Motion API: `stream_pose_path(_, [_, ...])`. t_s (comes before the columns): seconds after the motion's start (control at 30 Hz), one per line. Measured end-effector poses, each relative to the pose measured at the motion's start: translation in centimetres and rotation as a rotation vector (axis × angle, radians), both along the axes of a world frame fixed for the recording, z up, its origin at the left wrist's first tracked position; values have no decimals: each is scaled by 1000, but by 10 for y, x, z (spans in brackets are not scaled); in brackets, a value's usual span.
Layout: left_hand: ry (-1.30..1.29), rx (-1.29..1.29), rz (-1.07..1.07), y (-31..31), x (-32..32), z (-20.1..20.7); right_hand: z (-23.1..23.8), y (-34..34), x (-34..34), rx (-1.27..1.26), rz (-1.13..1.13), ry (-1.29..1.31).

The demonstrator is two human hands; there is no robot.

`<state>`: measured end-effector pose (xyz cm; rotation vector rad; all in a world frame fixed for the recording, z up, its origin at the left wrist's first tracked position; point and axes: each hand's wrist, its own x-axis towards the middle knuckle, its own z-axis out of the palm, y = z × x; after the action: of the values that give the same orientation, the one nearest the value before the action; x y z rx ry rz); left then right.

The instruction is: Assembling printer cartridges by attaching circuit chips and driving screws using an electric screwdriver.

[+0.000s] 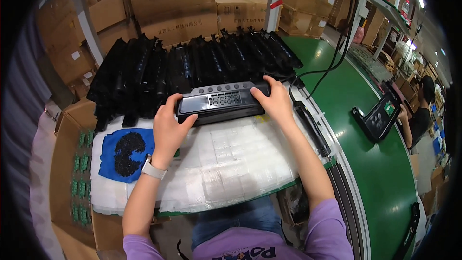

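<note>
A long black plastic housing (199, 106) lies across the far part of the white padded mat, with a row of round buttons and a panel of digit-shaped segments on its upper side. Its left end is gripped by my left hand (169, 124), thumb on the near edge and fingers on the far one. My right hand (275, 100) holds the right end the same way. Left of my left forearm, small black screws or similar bits (129, 153) lie heaped on a blue cloth (108, 159). Part of a small green piece shows beside my left wrist.
Many black housings (183, 65) are stacked beyond my hands. A cardboard box (62, 197) of green circuit boards stands left. On the right, a black electric screwdriver (312, 127) lies by a green conveyor belt (332, 74) carrying a black casing (378, 118); another person (421, 115) touches that casing.
</note>
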<state>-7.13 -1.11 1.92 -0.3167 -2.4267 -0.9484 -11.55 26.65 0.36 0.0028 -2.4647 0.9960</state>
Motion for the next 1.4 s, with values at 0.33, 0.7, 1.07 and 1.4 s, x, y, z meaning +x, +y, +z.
stream_pose_path(0.33, [351,-58,-64,21,38,-15,-15,4,-4,-841,267,-404])
stream_pose_path(0.7, [-1067,1084,-486,29,31,-33,1,10,50,-510,455,-522])
stream_pose_path(1.07, [-1047,940,-558,35,28,-38,41,-27,-25,-61,970,-949])
stream_pose_path(1.4, [-996,775,-611,24,41,-50,30,-36,29,-427,980,-1050])
